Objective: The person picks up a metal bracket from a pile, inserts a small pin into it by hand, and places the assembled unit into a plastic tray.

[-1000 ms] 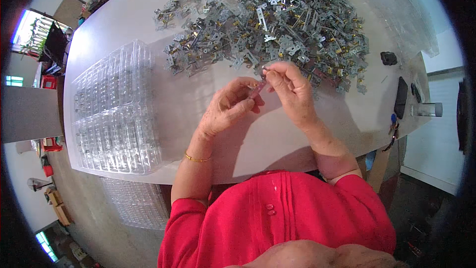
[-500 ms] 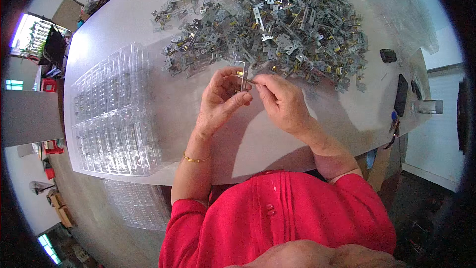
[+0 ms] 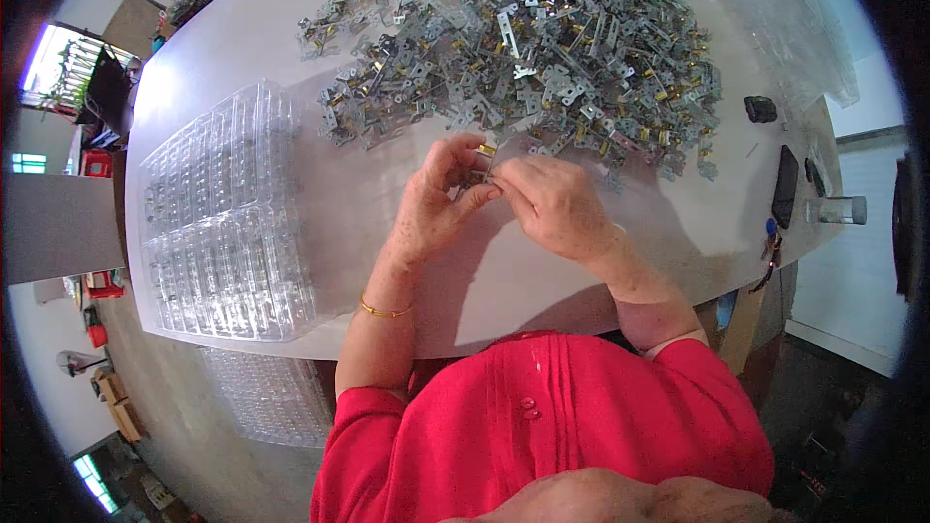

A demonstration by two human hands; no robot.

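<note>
A small metal part [image 3: 481, 163] with a brass end sits pinched between both hands, just above the white table [image 3: 387, 223]. The left hand [image 3: 441, 203] and right hand [image 3: 552, 203] press together around it. It could slip into the heap of metal parts [image 3: 542, 39] just beyond, since the fingertip hold looks slight.

Clear plastic blister trays [image 3: 218, 223] with rows of small pockets lie stacked at the table's left edge. A dark phone [image 3: 785, 186], its screen black, rests near the table's right edge.
</note>
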